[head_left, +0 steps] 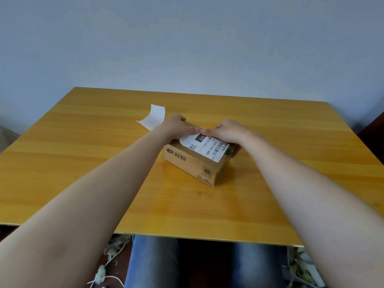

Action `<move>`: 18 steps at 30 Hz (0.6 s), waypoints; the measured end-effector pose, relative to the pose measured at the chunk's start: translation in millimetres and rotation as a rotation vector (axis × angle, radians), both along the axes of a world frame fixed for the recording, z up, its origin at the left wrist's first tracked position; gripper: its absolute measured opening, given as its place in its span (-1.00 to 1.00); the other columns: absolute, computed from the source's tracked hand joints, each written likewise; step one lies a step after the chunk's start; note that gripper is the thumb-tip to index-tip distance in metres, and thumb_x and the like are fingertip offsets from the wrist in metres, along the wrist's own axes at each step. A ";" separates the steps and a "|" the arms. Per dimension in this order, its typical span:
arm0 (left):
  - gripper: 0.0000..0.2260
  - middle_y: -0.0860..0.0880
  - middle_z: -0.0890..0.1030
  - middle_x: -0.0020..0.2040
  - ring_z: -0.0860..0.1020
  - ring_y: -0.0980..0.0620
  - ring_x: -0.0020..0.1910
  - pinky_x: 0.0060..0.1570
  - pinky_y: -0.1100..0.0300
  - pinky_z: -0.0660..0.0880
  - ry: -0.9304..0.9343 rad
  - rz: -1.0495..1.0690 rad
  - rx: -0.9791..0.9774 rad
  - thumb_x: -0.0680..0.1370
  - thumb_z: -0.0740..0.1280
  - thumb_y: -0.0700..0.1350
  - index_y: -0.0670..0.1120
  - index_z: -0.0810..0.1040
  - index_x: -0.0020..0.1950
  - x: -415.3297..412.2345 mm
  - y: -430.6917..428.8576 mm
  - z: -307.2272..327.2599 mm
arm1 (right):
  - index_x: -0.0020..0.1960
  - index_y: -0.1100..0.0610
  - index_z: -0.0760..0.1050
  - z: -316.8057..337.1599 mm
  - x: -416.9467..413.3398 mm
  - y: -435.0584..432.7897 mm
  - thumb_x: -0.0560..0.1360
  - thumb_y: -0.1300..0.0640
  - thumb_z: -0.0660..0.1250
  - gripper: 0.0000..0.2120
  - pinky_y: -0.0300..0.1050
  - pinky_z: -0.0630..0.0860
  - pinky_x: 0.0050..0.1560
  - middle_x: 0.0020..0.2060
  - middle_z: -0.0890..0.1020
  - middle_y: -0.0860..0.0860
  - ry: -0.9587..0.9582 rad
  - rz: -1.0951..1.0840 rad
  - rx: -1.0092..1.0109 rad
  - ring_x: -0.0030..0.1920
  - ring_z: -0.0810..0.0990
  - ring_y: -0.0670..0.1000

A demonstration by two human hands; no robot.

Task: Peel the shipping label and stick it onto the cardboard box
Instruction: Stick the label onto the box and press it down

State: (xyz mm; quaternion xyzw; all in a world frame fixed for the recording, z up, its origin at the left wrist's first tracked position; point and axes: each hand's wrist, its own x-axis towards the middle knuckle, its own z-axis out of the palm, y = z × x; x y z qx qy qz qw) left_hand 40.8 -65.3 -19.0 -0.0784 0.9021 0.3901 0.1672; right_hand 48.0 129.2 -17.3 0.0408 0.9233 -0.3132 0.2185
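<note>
- Cardboard, brown and printed, is the landmark here: the cardboard box (194, 163) is sitting on the wooden table (83, 163), turned at an angle to the table's edges, and both of the person's hands are working over its far end.
- The shipping label (205, 147) is already off its backing and lying across the top of the box, its near end reaching the box's near top edge; its left side appears to be arching slightly off the cardboard.
- The curled white backing sheet (153, 116) is lying on the table beyond and left of the box, so the peeling step looks finished and the sticking step is the one in hand.
- The left hand (176, 127) is resting at the box's far left, fingers extended and laid flat toward the label's far end.
- The right hand (223, 130) is covering the box's far right, fingers curled down, thumb pressing the label's far edge; fingertips are showing past the box's right side.
- The next move probably calls for smoothing from the far end toward the near edge, flattening the lifted left side without creasing.
- The hands are hiding the label's far end, so whether it is bonded there cannot be told; the small print is unreadable.
</note>
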 end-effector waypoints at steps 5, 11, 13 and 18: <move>-0.13 -0.11 0.48 0.48 0.49 -0.04 0.00 -0.40 0.08 0.31 -0.033 -0.038 -0.113 0.51 0.51 0.20 -0.05 0.16 0.67 9.4 -4.4 11.4 | 0.13 0.13 0.63 4.4 6.3 3.2 0.53 -0.37 0.38 -0.45 0.30 0.72 -0.23 -0.02 0.74 0.10 -0.035 -0.031 -0.013 -0.12 0.77 0.23; 0.07 -0.07 0.39 0.54 0.45 -0.20 0.43 0.22 -0.28 0.54 -0.036 -0.085 -0.138 0.36 0.62 0.24 0.04 0.09 0.69 19.4 -3.1 8.9 | 0.54 -0.07 0.37 -1.0 11.0 4.6 0.51 -0.36 0.41 -0.29 0.11 0.71 -0.31 0.22 0.65 0.01 -0.028 0.002 -0.215 -0.12 0.76 0.17; 0.13 -0.05 0.37 0.55 0.46 -0.18 0.42 0.24 -0.24 0.55 -0.026 -0.117 -0.161 0.30 0.63 0.28 0.08 0.05 0.69 21.5 -0.8 7.0 | 0.65 -0.16 0.18 -4.1 12.9 4.4 0.42 -0.32 0.54 -0.07 0.11 0.70 -0.31 0.33 0.58 0.01 -0.022 0.039 -0.260 -0.01 0.75 0.17; 0.08 -0.05 0.33 0.54 0.51 -0.18 0.34 0.19 -0.20 0.60 -0.025 -0.152 -0.165 0.33 0.62 0.26 0.13 0.07 0.68 21.3 0.8 0.2 | 0.68 -0.24 0.02 -5.9 16.3 2.8 0.37 -0.19 0.63 0.09 0.08 0.71 -0.28 0.43 0.43 -0.01 -0.012 0.117 -0.232 0.08 0.72 0.10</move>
